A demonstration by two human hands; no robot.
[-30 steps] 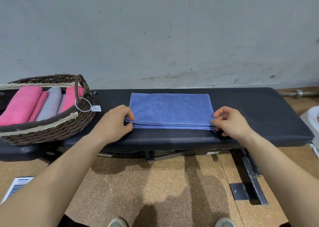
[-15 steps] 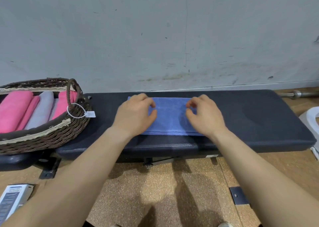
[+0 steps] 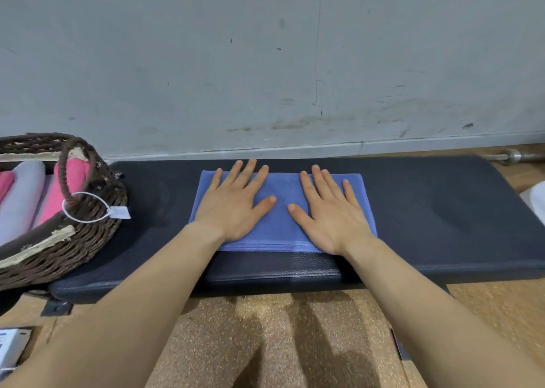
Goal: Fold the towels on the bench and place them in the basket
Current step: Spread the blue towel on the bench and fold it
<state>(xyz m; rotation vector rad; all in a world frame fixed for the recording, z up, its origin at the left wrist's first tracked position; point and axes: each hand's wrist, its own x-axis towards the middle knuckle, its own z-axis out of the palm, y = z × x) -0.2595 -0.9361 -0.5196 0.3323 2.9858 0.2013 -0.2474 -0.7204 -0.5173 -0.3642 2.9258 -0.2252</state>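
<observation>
A folded blue towel lies flat on the middle of the black padded bench. My left hand presses on its left half with fingers straight and spread. My right hand lies flat on its right half the same way. At the far left stands a dark woven basket on the bench end, holding rolled pink and grey towels.
A grey wall rises right behind the bench. A white tag on a loop hangs from the basket handle. A metal barbell end lies at the back right, a white object at the right edge, cork floor below.
Both hands gripped the towel's near corners, carried them to the far edge, folding the towel in half. Now both palms lie flat on the narrower towel.
</observation>
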